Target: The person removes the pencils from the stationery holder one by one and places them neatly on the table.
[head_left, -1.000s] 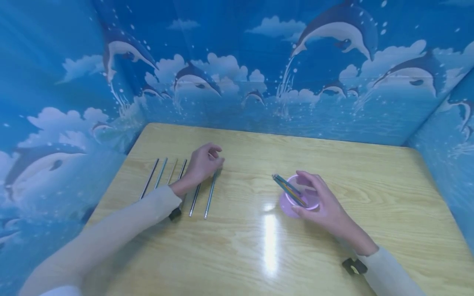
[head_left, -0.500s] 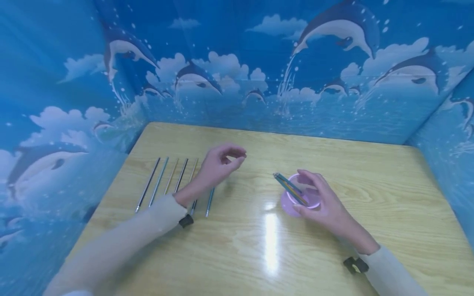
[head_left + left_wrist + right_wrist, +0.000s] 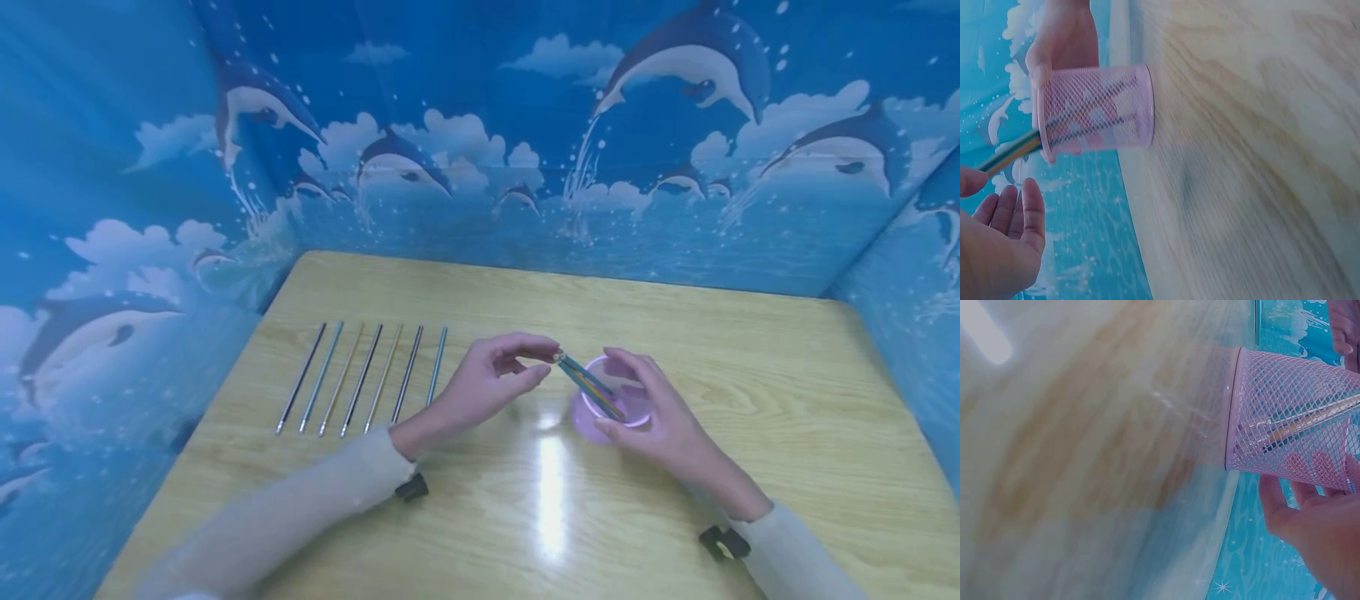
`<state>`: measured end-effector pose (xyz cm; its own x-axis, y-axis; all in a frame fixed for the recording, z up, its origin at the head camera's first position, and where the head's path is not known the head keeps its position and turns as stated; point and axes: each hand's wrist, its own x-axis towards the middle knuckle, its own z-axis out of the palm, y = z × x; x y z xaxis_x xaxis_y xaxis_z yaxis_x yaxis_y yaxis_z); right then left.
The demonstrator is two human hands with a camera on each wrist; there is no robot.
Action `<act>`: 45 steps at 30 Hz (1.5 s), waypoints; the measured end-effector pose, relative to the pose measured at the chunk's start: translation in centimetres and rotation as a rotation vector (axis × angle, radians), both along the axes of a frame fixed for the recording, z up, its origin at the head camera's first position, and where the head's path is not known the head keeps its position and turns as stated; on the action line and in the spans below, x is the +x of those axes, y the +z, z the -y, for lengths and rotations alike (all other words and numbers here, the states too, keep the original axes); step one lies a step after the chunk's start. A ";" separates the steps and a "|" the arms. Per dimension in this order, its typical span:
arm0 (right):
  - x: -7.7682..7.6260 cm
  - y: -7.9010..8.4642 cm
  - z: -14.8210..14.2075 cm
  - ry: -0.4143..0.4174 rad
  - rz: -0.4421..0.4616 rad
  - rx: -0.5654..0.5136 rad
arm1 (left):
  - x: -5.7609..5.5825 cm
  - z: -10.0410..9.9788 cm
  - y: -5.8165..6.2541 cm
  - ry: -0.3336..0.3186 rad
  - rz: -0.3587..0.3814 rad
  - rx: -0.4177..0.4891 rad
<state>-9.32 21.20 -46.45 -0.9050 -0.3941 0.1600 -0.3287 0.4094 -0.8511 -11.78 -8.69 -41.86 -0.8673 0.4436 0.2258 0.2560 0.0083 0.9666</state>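
Note:
My right hand (image 3: 663,421) holds a pink mesh pencil holder (image 3: 1094,106), thumb and fingers curled round its side. The holder stands upright on the table. A few pencils (image 3: 590,387), green and yellow among them, lean out of it to the left. Through the mesh (image 3: 1297,375) in the right wrist view, their lower ends rest near the bottom. My left hand (image 3: 495,375) is at the upper ends of these pencils, thumb and fingers apart with a gap between. In the left wrist view, the left thumb (image 3: 971,181) overlaps the pencil ends, while the fingers are spread away.
Several pencils (image 3: 362,381) lie side by side in a spaced row on the left of the wooden table (image 3: 480,517). Blue dolphin-print cloth (image 3: 480,217) hangs behind and at both sides. A bright light reflection crosses the table's middle.
My left hand has moved right from over the row of pencils to the pencil ends at the holder, uncovering the row. My right hand and the holder have stayed in place.

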 end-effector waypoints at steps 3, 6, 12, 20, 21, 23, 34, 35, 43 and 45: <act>0.0 0.1 0.0 -0.002 -0.003 0.006 | 0.4 -0.5 0.1 -0.019 0.014 0.017; 0.1 0.2 0.0 0.001 -0.002 0.006 | 0.7 -0.9 0.0 -0.026 0.033 0.035; -0.1 0.4 0.3 0.008 -0.015 -0.006 | 0.9 -1.3 -0.1 -0.010 0.076 0.080; -0.2 0.5 0.3 0.006 -0.019 -0.010 | 0.8 -1.7 -0.1 0.032 0.043 0.106; -0.2 0.5 0.3 0.007 -0.019 -0.013 | 0.8 -1.8 -0.1 0.035 0.034 0.111; -0.2 0.6 0.4 0.007 -0.018 -0.019 | 0.8 -1.9 0.0 0.039 0.014 0.122; 0.0 0.2 0.1 0.011 -0.014 -0.010 | 1.2 -2.0 1.2 0.108 -0.119 0.217; 0.0 0.2 0.0 0.013 -0.016 -0.012 | 1.2 -2.0 1.4 0.118 -0.136 0.227; -0.1 0.0 0.0 0.028 -0.007 -0.043 | 1.0 -2.2 2.8 0.132 -0.172 0.364; -0.1 0.0 0.0 0.027 -0.006 -0.045 | 0.9 -2.2 3.1 0.132 -0.175 0.399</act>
<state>-9.44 21.22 -46.48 -0.8932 -0.4103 0.1840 -0.3446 0.3616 -0.8663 -10.88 -6.48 -38.76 -0.8441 0.1801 0.5051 0.4378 -0.3124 0.8430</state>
